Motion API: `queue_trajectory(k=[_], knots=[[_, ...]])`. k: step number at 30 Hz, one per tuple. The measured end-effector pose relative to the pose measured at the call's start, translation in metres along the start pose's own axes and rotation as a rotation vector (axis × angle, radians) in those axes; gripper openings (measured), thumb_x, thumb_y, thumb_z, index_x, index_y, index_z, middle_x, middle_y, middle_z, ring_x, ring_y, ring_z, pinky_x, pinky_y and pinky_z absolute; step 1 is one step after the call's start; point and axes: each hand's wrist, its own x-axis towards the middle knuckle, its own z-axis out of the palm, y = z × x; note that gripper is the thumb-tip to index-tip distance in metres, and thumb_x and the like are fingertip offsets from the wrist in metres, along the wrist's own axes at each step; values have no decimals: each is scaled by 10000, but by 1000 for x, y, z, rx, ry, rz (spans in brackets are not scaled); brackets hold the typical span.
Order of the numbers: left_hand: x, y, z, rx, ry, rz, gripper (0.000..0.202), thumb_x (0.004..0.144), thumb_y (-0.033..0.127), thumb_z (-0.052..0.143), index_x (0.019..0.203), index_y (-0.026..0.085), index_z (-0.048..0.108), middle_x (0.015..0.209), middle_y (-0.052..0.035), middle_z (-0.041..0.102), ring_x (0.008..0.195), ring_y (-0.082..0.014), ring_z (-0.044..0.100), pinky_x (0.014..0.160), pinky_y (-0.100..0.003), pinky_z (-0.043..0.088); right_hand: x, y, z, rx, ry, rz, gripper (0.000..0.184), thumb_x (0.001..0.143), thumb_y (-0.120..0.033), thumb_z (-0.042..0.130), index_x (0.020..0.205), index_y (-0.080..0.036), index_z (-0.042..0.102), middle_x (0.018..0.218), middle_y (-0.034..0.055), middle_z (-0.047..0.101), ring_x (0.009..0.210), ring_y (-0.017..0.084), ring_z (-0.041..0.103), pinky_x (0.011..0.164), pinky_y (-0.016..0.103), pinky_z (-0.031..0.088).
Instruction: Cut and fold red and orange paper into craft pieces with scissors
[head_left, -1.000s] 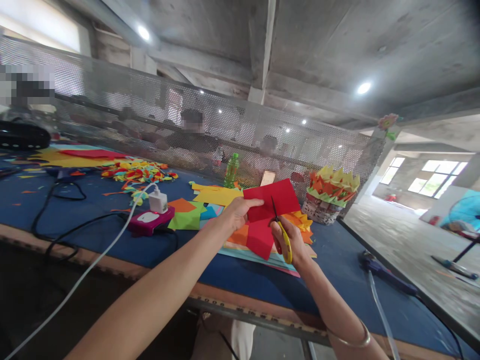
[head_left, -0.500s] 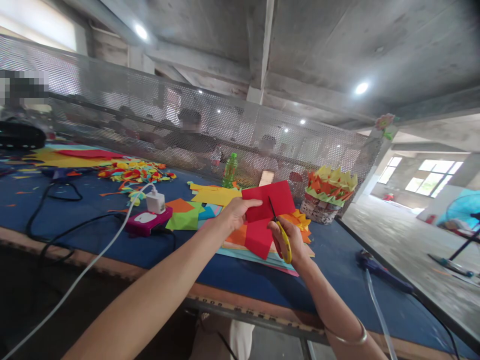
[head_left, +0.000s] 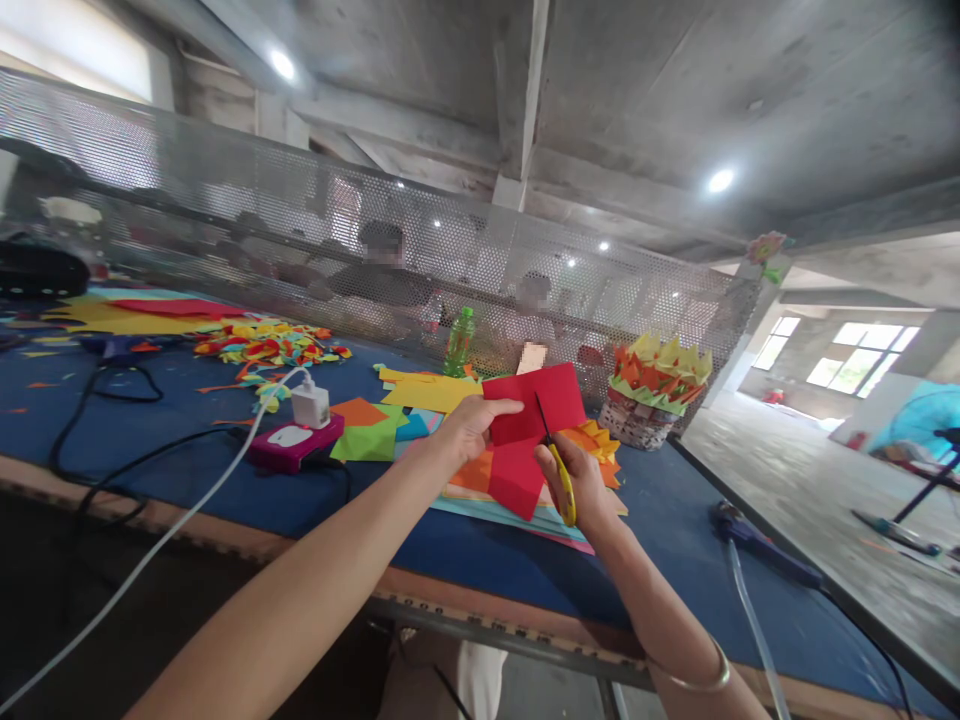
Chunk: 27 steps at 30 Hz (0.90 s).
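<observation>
My left hand (head_left: 471, 428) pinches the left edge of a red sheet of paper (head_left: 561, 395), thumb on top. In my right hand (head_left: 581, 475) are yellow-handled scissors (head_left: 564, 482), their dark blades lying across the middle of the red sheet. I cannot tell whether the blades are parted. A second red piece (head_left: 517, 480) shows below the sheet, over a stack of coloured paper (head_left: 491, 512) in orange, peach, light blue and pink. Orange-yellow folded paper (head_left: 596, 440) lies just behind my right hand.
Left of my hands are green paper (head_left: 367, 435), a purple power socket (head_left: 296, 445) with a white charger (head_left: 310, 403), and a heap of scraps (head_left: 270, 342). Behind stand a green bottle (head_left: 460, 342) and a paper-trimmed basket (head_left: 641, 420). A glue gun (head_left: 765, 545) lies at right.
Both hands, the red sheet and the scissors stay nearly where they were. The view has shifted very slightly, and the person at the far left has moved.
</observation>
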Motion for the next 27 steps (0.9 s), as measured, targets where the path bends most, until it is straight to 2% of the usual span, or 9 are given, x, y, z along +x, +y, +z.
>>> queue_trajectory(k=[8,19,27], knots=[[-1,-5,3,35,15,-52,152,653,48,752,796,102,746,706,-104,757,676,-208,723,668,-295,573,-1,7,3,18,0,31,422,925,-577,465,680,-240,401,468,-71,382,450,106,359,452,237,267],[-3,-5,4,48,7,-48,106,679,69,760,777,111,751,683,-95,748,647,-198,712,620,-276,560,2,10,5,-21,61,20,502,893,-629,477,616,-230,346,526,-60,359,521,102,335,468,229,247],[-2,-7,4,36,-5,-55,135,662,73,786,783,108,737,666,-87,747,607,-184,704,619,-272,557,0,4,2,-19,34,23,462,896,-626,474,664,-231,420,504,-60,402,499,107,379,473,229,277]])
